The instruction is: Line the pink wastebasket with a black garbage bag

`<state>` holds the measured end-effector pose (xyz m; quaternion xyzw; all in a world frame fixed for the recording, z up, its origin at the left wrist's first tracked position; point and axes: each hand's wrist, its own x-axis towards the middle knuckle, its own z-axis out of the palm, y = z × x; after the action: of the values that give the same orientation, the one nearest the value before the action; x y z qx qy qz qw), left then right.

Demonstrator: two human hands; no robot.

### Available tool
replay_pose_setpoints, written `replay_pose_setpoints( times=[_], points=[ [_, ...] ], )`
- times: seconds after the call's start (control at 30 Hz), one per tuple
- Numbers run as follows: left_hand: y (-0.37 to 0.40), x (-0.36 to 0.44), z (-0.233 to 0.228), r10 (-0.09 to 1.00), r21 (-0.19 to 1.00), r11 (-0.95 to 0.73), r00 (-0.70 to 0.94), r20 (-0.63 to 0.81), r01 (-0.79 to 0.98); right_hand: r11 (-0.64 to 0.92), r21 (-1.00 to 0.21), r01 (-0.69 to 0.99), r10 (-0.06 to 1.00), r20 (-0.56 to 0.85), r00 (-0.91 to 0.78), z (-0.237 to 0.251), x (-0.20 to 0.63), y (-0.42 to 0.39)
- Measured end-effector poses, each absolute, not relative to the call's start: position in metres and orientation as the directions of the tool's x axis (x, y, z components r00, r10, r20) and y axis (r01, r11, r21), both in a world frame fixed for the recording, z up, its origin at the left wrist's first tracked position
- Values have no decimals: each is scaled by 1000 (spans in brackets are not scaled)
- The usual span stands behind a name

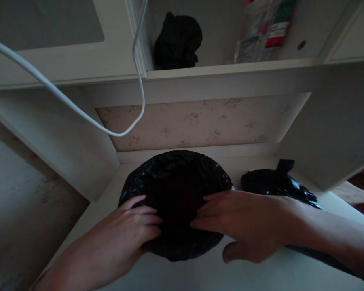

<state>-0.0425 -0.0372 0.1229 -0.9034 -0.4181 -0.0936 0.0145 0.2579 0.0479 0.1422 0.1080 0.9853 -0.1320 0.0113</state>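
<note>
A round bin lined with a black bin bag (182,251) stands on the white surface, its bag folded over the rim. My left hand (130,226) is on the left side of the rim, fingers curled over the edge onto the bag; its thumb is hidden. Across from it, my right hand (239,222) lies over the right side of the rim. Its fingers stretch into the mouth of the bin against the bag, and the thumb stands apart outside. The inside of the bin is too dark to make out.
Another black plastic bag (269,182) lies on the white surface (194,279) at right, partly behind my right forearm. A bunched black bag (178,40) and clear plastic packaging (255,36) sit on the upper shelf (230,70). A white cable (79,113) hangs in front at left.
</note>
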Motion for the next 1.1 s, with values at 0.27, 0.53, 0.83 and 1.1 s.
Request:
replay_pose_setpoints(
  times=[0.27, 0.53, 0.83, 1.1],
  points=[
    [-51, 18, 105, 811, 113, -578, 554, 187, 808, 970, -41, 240, 239, -33, -971, 115, 265, 69],
    [-35, -10, 94, 831, 76, -545, 550, -81, 835, 969, 53, 243, 242, 22, -970, 97, 267, 72],
    [-15, -44, 126, 733, 147, -680, 675, 86, 719, 947, -222, 230, 257, 98, -961, 122, 270, 76],
    [-46, 7, 103, 641, 133, -720, 578, 505, 681, 932, -99, 348, 357, 102, -928, 107, 294, 112]
  ],
)
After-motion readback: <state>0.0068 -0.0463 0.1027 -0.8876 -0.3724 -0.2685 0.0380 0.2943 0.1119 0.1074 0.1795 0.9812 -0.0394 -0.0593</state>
